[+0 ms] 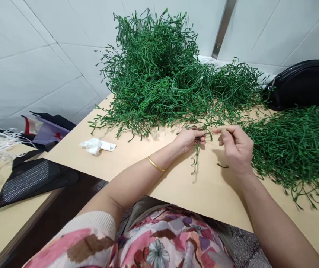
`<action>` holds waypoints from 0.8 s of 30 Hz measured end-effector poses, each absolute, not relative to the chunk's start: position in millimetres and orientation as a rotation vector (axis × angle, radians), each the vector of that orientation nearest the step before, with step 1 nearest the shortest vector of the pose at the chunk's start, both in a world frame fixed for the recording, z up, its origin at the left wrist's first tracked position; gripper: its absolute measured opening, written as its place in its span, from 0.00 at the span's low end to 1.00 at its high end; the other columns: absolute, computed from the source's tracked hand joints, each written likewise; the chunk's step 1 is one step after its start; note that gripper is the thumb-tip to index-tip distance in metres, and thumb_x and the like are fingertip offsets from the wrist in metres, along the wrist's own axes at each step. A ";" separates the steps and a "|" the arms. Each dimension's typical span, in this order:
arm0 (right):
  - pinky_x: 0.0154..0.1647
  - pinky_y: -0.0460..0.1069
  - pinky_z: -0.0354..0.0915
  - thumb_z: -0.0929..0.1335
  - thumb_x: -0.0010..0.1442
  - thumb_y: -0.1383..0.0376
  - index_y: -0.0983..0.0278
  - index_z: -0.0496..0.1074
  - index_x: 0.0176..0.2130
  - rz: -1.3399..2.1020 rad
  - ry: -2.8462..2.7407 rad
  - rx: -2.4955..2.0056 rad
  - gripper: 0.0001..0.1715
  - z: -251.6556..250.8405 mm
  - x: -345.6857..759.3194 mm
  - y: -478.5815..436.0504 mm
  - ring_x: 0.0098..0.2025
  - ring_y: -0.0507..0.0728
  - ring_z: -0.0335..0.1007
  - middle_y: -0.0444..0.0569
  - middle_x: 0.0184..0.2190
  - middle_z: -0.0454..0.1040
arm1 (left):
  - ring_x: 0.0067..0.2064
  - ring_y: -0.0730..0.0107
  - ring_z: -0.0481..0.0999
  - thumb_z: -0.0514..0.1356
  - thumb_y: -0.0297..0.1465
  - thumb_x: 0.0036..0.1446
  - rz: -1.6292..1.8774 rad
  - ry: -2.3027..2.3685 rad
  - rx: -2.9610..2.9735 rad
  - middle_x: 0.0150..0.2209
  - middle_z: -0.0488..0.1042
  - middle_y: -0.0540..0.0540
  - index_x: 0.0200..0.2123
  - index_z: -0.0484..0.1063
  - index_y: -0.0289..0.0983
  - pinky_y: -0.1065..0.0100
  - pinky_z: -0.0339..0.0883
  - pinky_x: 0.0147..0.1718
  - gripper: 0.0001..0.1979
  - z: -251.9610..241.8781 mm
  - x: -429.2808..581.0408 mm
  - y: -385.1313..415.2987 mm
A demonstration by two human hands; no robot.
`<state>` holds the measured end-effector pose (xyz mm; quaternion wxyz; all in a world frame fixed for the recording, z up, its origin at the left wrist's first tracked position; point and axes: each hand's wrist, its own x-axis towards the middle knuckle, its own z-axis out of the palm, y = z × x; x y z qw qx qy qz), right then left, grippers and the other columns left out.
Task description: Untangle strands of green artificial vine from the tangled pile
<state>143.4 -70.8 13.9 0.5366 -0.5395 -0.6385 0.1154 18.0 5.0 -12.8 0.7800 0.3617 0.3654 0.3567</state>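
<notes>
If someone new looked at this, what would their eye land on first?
Probably the big green heap of thin stems spread along the far side of the table. Next might be the smaller pile on the right, in front of the black bag. Between heap and wearer, the left hand holds a green sprig, with the right hand close beside it.

Thin green plastic-looking stems [159, 82] above a smooth, pale-yellow tabletop [215, 186]
The white wall tiles [19, 70] look glossy, the grey straight strip [223, 28] seems smooth metal, and the crumpled white piece [96, 146] looks like thin paper
</notes>
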 end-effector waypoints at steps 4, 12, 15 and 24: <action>0.24 0.46 0.54 0.61 0.60 0.59 0.64 0.70 0.33 0.340 -1.454 -1.387 0.13 4.0 150.4 -62.2 0.22 0.49 0.55 0.44 0.24 0.67 | 0.19 0.80 0.64 0.56 0.17 0.47 0.753 0.748 0.850 0.18 0.65 0.51 0.22 0.64 0.31 0.73 0.62 0.21 0.06 -10.4 17.1 1.2; 0.26 0.47 0.55 0.62 0.57 0.59 0.64 0.69 0.37 0.322 -1.714 -1.546 0.13 -9.0 147.1 -51.0 0.22 0.50 0.59 0.46 0.27 0.71 | 0.19 0.80 0.66 0.56 0.17 0.48 0.726 0.717 0.863 0.18 0.65 0.51 0.23 0.66 0.30 0.74 0.62 0.21 0.06 -9.8 13.0 2.9; 0.27 0.46 0.57 0.62 0.57 0.58 0.64 0.68 0.40 0.371 -1.729 -1.545 0.14 -11.8 145.4 -49.4 0.25 0.51 0.63 0.49 0.32 0.73 | 0.19 0.80 0.65 0.55 0.18 0.50 0.700 0.712 0.824 0.17 0.65 0.50 0.21 0.66 0.30 0.74 0.62 0.21 0.07 -8.7 12.3 4.0; 0.26 0.47 0.48 0.58 0.60 0.59 0.62 0.68 0.32 0.196 -1.857 -1.802 0.14 -5.4 138.4 -53.4 0.23 0.52 0.58 0.46 0.22 0.68 | 0.18 0.82 0.62 0.56 0.19 0.49 0.742 0.755 0.754 0.16 0.64 0.50 0.20 0.65 0.30 0.76 0.59 0.19 0.08 -11.0 18.6 3.5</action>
